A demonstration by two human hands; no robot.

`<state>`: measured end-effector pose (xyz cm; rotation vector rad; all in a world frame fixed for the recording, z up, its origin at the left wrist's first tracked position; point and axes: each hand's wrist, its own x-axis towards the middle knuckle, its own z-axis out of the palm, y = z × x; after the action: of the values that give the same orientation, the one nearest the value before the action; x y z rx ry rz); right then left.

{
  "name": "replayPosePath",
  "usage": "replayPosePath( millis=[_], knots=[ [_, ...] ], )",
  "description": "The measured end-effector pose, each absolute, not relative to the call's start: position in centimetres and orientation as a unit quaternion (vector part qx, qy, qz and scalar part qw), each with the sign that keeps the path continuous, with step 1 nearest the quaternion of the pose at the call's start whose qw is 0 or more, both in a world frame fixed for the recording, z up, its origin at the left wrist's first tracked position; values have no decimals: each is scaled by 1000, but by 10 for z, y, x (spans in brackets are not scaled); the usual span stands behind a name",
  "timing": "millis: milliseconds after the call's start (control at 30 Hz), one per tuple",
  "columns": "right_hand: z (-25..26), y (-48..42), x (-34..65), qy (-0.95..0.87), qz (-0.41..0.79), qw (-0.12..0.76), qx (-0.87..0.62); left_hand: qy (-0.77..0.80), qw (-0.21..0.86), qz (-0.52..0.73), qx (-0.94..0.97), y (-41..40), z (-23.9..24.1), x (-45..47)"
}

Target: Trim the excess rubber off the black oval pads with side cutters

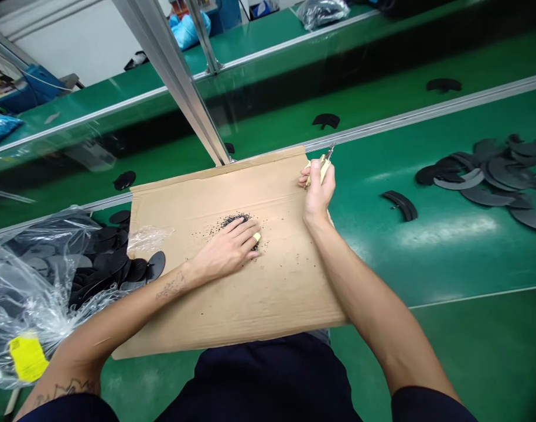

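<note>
My left hand (230,246) lies palm down on a sheet of cardboard (268,299), its fingers stretched out over a pile of tiny black bits (236,219). A pale yellow wrap covers one of its fingertips. At the sheet's far right corner, my right hand (319,190) is closed around small cutters with pale yellow handles (324,170). Their metal tips point up and away from me. Between the two hands, more black specks are scattered on the cardboard.
A clear plastic bag (26,275) with curved black pieces (105,264) stands at left, a yellow label (29,356) on it. More curved black parts (491,173) are heaped on the green bench (364,252) at right. A metal post (180,82) rises behind the cardboard.
</note>
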<state>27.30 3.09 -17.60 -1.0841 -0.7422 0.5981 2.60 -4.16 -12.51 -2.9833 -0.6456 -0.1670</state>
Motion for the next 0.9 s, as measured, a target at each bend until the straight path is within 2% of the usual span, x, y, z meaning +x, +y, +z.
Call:
replayPosePath(
  millis=[467,667,767,900],
  knots=[
    [-171,30,271,-319,269,766,-490,-226,-29,-76,-971,-27,-119,27],
    [-166,31,279,-269,383,754,-461,-79,-53,-61,-994,-52,-126,88],
    [-163,28,283,-266,406,748,-453,-65,-48,-45,-996,-58,-133,107],
    [-162,26,283,-264,421,739,-455,-92,-29,-24,-995,-59,-135,87]
  ],
)
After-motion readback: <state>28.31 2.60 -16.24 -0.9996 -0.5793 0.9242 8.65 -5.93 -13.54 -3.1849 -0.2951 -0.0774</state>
